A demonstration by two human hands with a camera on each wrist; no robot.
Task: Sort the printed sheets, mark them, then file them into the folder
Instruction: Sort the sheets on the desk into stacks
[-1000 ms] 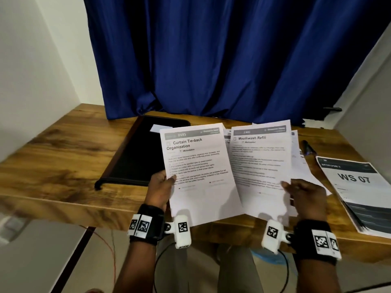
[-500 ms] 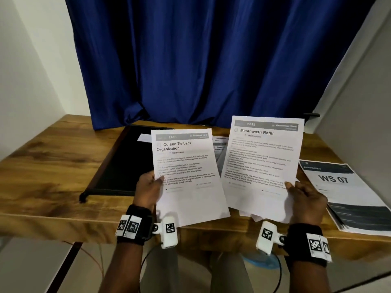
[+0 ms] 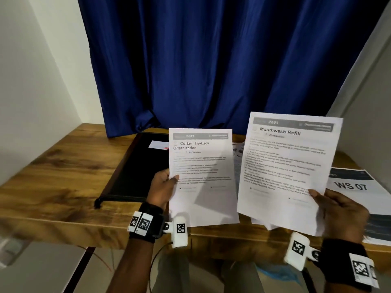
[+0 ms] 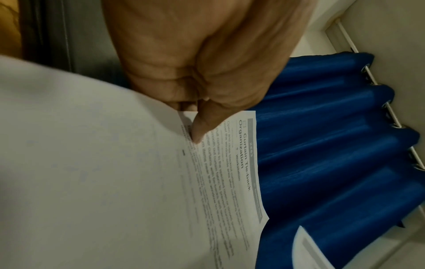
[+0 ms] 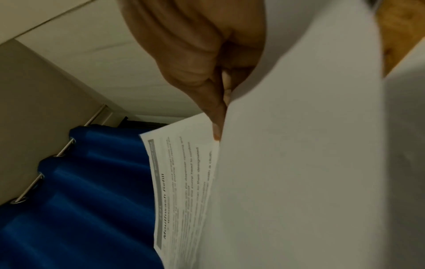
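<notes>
Left hand (image 3: 163, 188): closed in a pinch on the left edge of the "Curtain Tie-back Organization" sheet (image 3: 201, 176), thumb (image 4: 204, 125) on the printed face, remaining fingers behind the paper. Sheet number 2683, held upright above the near edge of the wooden desk (image 3: 63, 170), print facing the head camera.

Right hand (image 3: 342, 210): closed in a pinch on the lower right corner of the "Mouthwash Refill" sheet (image 3: 285, 166), thumb on the front, fingers hidden behind. Sheet number 2691, raised higher than the left sheet and tilted slightly clockwise. Further loose sheets (image 3: 275, 226) showing below its bottom edge, apparently in the same grip; number not countable. The two titled sheets side by side, inner edges close; touching or apart not determinable.

Black folder (image 3: 135, 170): flat on the desk behind the left hand, closed, with a small white label (image 3: 157, 144) near its far end; right part hidden by the left sheet.

"WS 07" page (image 3: 357, 187): flat on the desk at the right, beside and behind the right hand, topmost of a stack (image 3: 378, 227) whose edges show at the near right corner.

More printed paper (image 3: 238, 152) lying on the desk, visible in the gap between the two held sheets.

Blue curtain (image 3: 211, 60) hanging behind the desk, on rings along a rod in both wrist views. Marker-tagged bands on both wrists.
</notes>
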